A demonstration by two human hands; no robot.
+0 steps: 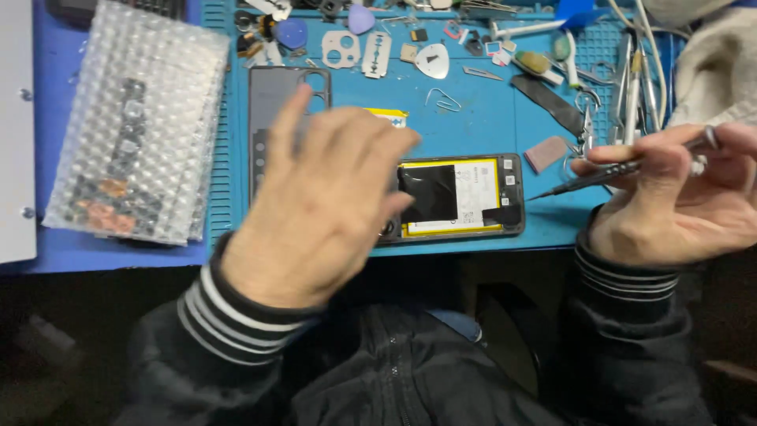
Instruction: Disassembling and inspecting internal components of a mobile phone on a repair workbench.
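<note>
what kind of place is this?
Probably a phone repair bench: an opened phone with its battery showing lies on a blue work mat, small tools and picks are scattered behind it, and the right hand holds a fine screwdriver.

A blue ribbed work mat point(489, 118) covers the table point(95, 256), whose blue top shows at the left. A pale grey panel point(16, 126) runs along the far left edge. Below the table edge all lies dark; light falls evenly from above
</note>
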